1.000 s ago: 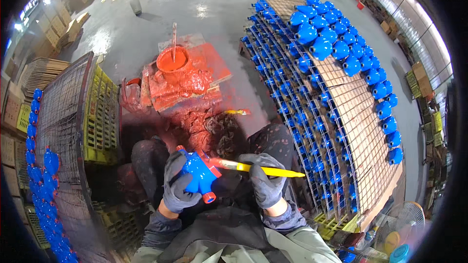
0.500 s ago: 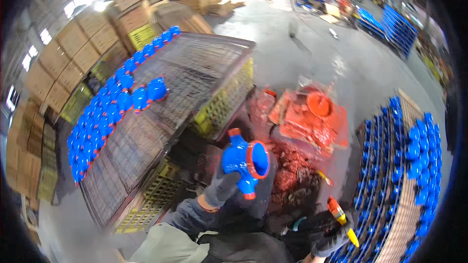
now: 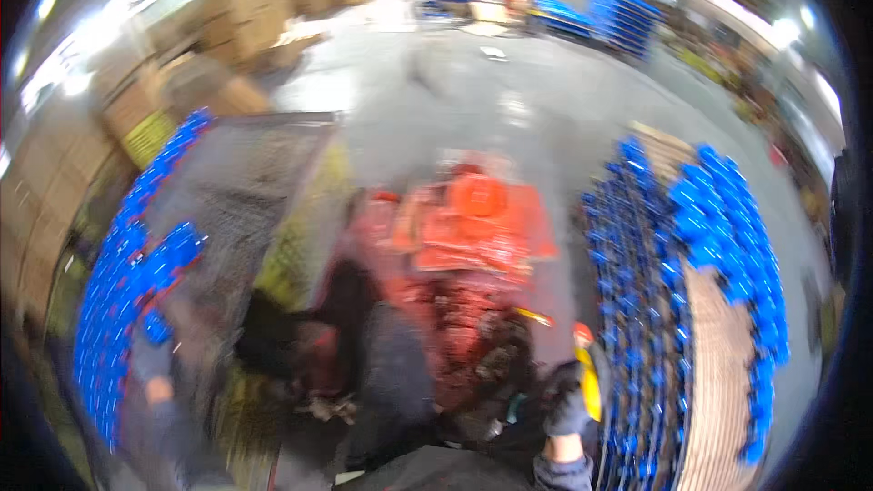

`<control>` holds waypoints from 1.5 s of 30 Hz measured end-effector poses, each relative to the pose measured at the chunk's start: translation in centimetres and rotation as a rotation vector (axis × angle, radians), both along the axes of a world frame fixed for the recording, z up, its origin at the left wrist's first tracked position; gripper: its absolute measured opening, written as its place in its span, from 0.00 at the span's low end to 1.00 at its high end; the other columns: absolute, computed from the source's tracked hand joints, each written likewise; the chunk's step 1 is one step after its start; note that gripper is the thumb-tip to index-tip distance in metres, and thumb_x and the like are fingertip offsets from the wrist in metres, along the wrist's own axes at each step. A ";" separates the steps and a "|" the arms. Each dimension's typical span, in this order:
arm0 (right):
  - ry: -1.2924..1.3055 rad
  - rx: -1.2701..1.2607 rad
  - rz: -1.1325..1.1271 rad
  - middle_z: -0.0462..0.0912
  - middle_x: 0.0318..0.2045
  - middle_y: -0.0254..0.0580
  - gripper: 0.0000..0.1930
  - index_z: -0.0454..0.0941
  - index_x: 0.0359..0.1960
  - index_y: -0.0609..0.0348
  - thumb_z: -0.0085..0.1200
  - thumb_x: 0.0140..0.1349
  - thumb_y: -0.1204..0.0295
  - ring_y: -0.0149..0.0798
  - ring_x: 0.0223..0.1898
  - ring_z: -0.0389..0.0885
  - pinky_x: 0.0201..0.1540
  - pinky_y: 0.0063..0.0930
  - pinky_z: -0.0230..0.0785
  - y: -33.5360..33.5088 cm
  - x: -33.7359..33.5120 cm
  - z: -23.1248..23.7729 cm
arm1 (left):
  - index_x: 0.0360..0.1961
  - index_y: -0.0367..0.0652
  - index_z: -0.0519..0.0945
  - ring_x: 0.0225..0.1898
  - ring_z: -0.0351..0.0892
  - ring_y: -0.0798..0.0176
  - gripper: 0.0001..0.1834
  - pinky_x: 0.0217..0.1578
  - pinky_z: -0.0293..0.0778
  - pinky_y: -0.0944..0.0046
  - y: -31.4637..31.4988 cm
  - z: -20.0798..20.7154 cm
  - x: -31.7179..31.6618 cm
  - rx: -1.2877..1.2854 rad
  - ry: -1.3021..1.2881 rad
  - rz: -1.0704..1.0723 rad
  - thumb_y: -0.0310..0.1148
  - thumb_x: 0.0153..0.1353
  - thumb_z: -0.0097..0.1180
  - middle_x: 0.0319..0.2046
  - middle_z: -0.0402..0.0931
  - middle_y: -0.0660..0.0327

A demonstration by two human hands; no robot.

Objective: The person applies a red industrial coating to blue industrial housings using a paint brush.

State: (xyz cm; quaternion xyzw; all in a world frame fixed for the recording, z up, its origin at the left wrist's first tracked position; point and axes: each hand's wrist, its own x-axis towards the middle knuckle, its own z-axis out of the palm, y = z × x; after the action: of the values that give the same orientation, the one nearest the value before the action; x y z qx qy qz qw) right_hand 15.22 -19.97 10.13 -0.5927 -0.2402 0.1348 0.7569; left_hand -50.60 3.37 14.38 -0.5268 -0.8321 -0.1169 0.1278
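Blue valve body (image 3: 156, 327) is on the left side, at the fingertips of the person's gloved left hand (image 3: 150, 359), over or on the dark tabletop (image 3: 241, 164). This part is blurred, so I cannot tell how far the fingers are open, nor whether they grip the piece. Just beyond it, and along the outer edge of the same tabletop, many blue valve bodies with red rims (image 3: 109, 327) stand close together. The right hand (image 3: 567, 407), also gloved, is closed around the yellow handle of a paintbrush (image 3: 591, 384), whose red tip points upward and away from the person. In front of the knees, a red paint pot (image 3: 477, 193) stands among red-stained boards (image 3: 536, 227) on the grey floor (image 3: 409, 109). A second brush (image 3: 534, 316) with yellow handle lies nearer to the person. Beside the right hand there is a stacked rack (image 3: 714, 382), which carries more blue valve bodies (image 3: 718, 209) on its levels and on its top.
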 end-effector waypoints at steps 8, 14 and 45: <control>-0.922 -0.315 0.038 0.85 0.36 0.44 0.19 0.78 0.53 0.59 0.58 0.58 0.74 0.42 0.31 0.84 0.34 0.32 0.73 -2.8 7.9 4.3 | 0.57 0.41 0.69 0.49 0.73 0.43 0.26 0.53 0.68 0.51 2.6 -6.7 13.0 0.211 0.386 -0.691 0.40 0.60 0.58 0.49 0.74 0.46; -1.326 -0.520 -0.193 0.80 0.31 0.41 0.27 0.76 0.52 0.49 0.62 0.46 0.69 0.47 0.36 0.79 0.38 0.40 0.68 -4.2 20.5 8.0 | 0.37 0.40 0.79 0.35 0.75 0.54 0.09 0.41 0.71 0.58 -9.6 0.3 38.1 0.459 -0.238 -1.510 0.34 0.64 0.52 0.32 0.76 0.54; -0.884 -0.206 0.008 0.82 0.32 0.39 0.24 0.77 0.48 0.57 0.73 0.49 0.71 0.33 0.31 0.81 0.36 0.26 0.74 0.3 18.1 14.2 | 0.64 0.39 0.66 0.55 0.74 0.50 0.37 0.54 0.70 0.53 -11.1 -3.2 50.1 -0.228 -0.717 -1.649 0.33 0.55 0.67 0.55 0.73 0.47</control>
State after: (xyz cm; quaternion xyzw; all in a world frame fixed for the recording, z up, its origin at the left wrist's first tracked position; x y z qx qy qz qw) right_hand 33.30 -19.66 24.32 -0.6647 -0.5278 -0.1051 0.5183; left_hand -0.53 -7.75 11.16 -0.8971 -0.1875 -0.2451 -0.3162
